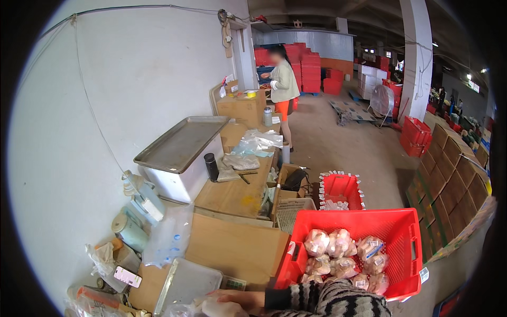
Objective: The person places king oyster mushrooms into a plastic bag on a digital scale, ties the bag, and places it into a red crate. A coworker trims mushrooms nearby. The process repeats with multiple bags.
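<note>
My right hand (241,299), in a black-and-grey striped sleeve, reaches in from the lower right. Its fingers curl over a pale item in clear plastic (222,308), partly cut off by the bottom edge. My left hand is out of view. Just beyond the hand lies a shallow metal tray (194,279), with a small keypad panel (234,283) beside it, apparently a scale's. Under and right of my forearm stands a red plastic crate (356,220). Several clear bags of pale, round produce (344,267), some bearing printed labels, sit inside it.
Cardboard (237,245) covers the bench near the tray. A phone (127,276), clear plastic bags (168,237) and a pale green jug (128,230) lie left. A label-rimmed red crate (342,186) stands behind. Stacked cartons (447,186) are right; a person (284,83) stands farther off.
</note>
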A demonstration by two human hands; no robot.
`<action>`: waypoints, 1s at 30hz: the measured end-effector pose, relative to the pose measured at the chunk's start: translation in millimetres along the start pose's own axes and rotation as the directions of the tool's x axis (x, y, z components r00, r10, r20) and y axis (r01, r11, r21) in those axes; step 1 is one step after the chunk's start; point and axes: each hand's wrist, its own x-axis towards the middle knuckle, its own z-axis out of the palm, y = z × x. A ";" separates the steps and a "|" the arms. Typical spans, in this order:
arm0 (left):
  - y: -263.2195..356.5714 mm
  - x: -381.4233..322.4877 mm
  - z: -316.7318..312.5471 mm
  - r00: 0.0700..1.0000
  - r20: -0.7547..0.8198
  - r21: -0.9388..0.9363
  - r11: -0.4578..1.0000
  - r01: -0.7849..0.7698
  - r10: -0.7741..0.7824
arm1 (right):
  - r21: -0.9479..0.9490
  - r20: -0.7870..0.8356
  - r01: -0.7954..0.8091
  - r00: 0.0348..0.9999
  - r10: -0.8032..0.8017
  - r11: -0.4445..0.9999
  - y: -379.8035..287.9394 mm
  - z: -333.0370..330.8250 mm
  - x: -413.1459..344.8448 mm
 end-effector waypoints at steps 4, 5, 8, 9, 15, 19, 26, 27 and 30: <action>1.0 -1.0 -1.9 0.995 -0.025 -0.086 0.992 0.092 -0.094 | -0.523 0.076 0.196 0.980 -0.184 0.829 -24.7 15.3 5.0; 0.8 -2.5 -2.3 0.993 -0.027 -0.105 0.988 0.113 -0.117 | -0.639 0.120 0.249 0.967 -0.225 0.728 -29.4 17.0 4.8; 0.1 -3.6 -2.4 0.984 -0.036 -0.170 0.971 0.166 -0.175 | -0.779 0.197 0.375 0.908 -0.371 0.503 -41.9 32.1 0.3; -0.1 -4.5 -3.1 0.980 -0.038 -0.185 0.965 0.187 -0.197 | -0.781 0.231 0.408 0.892 -0.389 0.472 -42.0 31.7 1.1; 0.0 -7.3 -4.3 0.947 -0.051 -0.320 0.904 0.284 -0.316 | -0.841 0.269 0.423 0.868 -0.417 0.339 -39.6 22.4 1.5; -1.6 -8.8 -4.8 0.914 -0.054 -0.422 0.839 0.344 -0.402 | -0.836 0.240 0.397 0.886 -0.397 0.379 -30.2 12.6 6.1; -1.3 -14.2 -6.8 0.826 -0.031 -0.634 0.650 0.420 -0.563 | -0.799 0.232 0.394 0.898 -0.373 0.453 -27.5 15.8 8.6; -0.4 -16.0 -8.5 0.808 -0.023 -0.667 0.611 0.426 -0.589 | -0.802 0.239 0.403 0.893 -0.380 0.442 -26.7 13.9 9.3; 6.4 -17.6 -15.0 0.731 0.033 -0.775 0.445 0.449 -0.681 | -0.784 0.265 0.435 0.880 -0.395 0.443 -26.3 12.1 8.6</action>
